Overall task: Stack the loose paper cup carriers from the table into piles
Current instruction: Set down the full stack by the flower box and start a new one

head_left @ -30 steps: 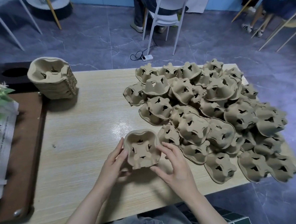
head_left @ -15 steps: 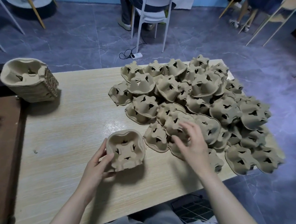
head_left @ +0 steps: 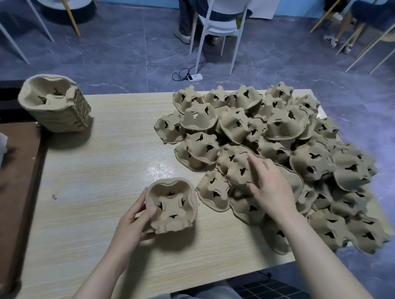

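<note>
A low pile of brown pulp cup carriers (head_left: 172,205) stands cups-up near the front middle of the wooden table (head_left: 103,166). My left hand (head_left: 133,226) grips its left side, thumb on the rim. My right hand (head_left: 270,186) lies on an upside-down carrier (head_left: 235,165) at the near edge of a big heap of loose carriers (head_left: 284,150); its fingers spread over the carrier's top and curl at its edge. A taller finished pile (head_left: 56,103) leans at the table's far left corner.
The heap covers the whole right half of the table and overhangs its right edge. A dark brown side table (head_left: 8,207) with a paper bag adjoins on the left. Beyond the table a person sits on a white chair (head_left: 220,23).
My right hand left the small pile and reached right onto a carrier in the heap. My left hand stayed on the pile. The camera view shifted a little.
</note>
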Action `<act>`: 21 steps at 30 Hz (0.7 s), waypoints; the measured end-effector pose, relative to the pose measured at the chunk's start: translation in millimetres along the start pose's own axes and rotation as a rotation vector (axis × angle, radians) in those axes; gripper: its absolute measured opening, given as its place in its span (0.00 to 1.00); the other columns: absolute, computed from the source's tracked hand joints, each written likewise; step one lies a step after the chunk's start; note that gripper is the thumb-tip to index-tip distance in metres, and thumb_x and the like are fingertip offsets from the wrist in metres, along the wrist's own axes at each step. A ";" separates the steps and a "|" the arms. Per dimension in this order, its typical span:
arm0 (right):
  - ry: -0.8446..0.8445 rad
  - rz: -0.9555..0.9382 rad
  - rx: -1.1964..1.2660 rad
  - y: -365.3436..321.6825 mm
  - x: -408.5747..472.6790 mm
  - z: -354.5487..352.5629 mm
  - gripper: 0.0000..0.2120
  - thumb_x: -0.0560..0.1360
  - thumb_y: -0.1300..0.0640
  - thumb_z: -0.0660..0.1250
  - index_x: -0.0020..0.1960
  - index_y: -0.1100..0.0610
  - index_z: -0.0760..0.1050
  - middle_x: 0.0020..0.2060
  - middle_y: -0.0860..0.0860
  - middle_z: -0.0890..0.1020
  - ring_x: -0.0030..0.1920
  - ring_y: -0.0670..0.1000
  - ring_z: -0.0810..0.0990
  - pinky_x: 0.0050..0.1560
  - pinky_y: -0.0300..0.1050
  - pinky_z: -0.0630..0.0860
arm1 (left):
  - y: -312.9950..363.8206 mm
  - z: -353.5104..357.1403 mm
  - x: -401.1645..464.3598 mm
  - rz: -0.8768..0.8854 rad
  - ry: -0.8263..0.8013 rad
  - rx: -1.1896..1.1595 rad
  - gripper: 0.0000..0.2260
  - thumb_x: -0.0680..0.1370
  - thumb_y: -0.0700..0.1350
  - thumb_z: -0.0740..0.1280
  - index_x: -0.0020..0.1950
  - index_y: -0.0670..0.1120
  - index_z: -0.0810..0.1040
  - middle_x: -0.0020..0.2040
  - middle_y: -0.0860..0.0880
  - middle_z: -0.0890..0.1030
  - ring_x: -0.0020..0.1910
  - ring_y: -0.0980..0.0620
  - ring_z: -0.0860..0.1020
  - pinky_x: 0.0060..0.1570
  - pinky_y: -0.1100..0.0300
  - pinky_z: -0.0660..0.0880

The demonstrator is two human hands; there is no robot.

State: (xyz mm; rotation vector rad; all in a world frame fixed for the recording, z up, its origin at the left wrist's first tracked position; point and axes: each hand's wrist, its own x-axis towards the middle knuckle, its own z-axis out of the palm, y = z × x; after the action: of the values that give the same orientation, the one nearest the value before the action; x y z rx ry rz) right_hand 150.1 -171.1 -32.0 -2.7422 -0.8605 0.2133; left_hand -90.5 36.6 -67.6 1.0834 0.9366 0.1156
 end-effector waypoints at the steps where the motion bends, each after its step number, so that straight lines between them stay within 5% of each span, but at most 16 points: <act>1: 0.026 0.005 0.005 -0.6 -1.7 -1.1 0.38 0.71 0.58 0.72 0.77 0.47 0.59 0.62 0.49 0.71 0.63 0.53 0.73 0.54 0.50 0.74 | 0.1 0.0 -0.2 -0.003 0.002 -0.003 0.22 0.78 0.46 0.68 0.70 0.61 0.73 0.64 0.58 0.79 0.52 0.58 0.83 0.43 0.55 0.81; 4: 0.092 0.021 0.019 -0.8 -10.2 -2.6 0.43 0.70 0.56 0.75 0.79 0.48 0.55 0.57 0.50 0.73 0.55 0.55 0.76 0.45 0.49 0.73 | 1.9 -0.4 0.3 -0.008 0.001 0.003 0.22 0.78 0.45 0.68 0.70 0.60 0.73 0.63 0.57 0.80 0.50 0.59 0.83 0.45 0.53 0.81; 9: 0.086 0.120 0.034 -0.9 -21.4 -3.6 0.49 0.70 0.41 0.73 0.80 0.47 0.47 0.56 0.52 0.78 0.56 0.54 0.76 0.46 0.49 0.76 | 6.5 -2.5 1.3 -0.006 -0.020 0.035 0.22 0.78 0.45 0.68 0.71 0.59 0.73 0.63 0.56 0.80 0.50 0.59 0.83 0.42 0.55 0.82; 15: 0.109 0.203 0.057 -3.0 -28.6 -2.8 0.32 0.70 0.40 0.72 0.72 0.44 0.67 0.52 0.52 0.81 0.56 0.54 0.77 0.50 0.49 0.75 | 9.2 -2.8 0.2 -0.008 -0.034 0.039 0.23 0.78 0.44 0.68 0.71 0.58 0.72 0.64 0.56 0.79 0.49 0.60 0.83 0.44 0.53 0.82; 21: 0.180 0.164 0.083 -0.3 -33.9 -2.4 0.22 0.70 0.48 0.73 0.63 0.49 0.75 0.50 0.47 0.82 0.55 0.53 0.77 0.47 0.48 0.73 | 9.5 -3.4 -0.9 -0.025 -0.038 0.023 0.23 0.77 0.44 0.69 0.71 0.59 0.73 0.63 0.58 0.80 0.50 0.58 0.84 0.50 0.47 0.81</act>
State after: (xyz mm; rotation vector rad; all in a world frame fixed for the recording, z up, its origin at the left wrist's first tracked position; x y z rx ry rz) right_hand 122.9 -191.0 -27.5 -2.7042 -0.5673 0.0311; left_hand -90.1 43.3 -60.0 1.0908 0.9186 0.0634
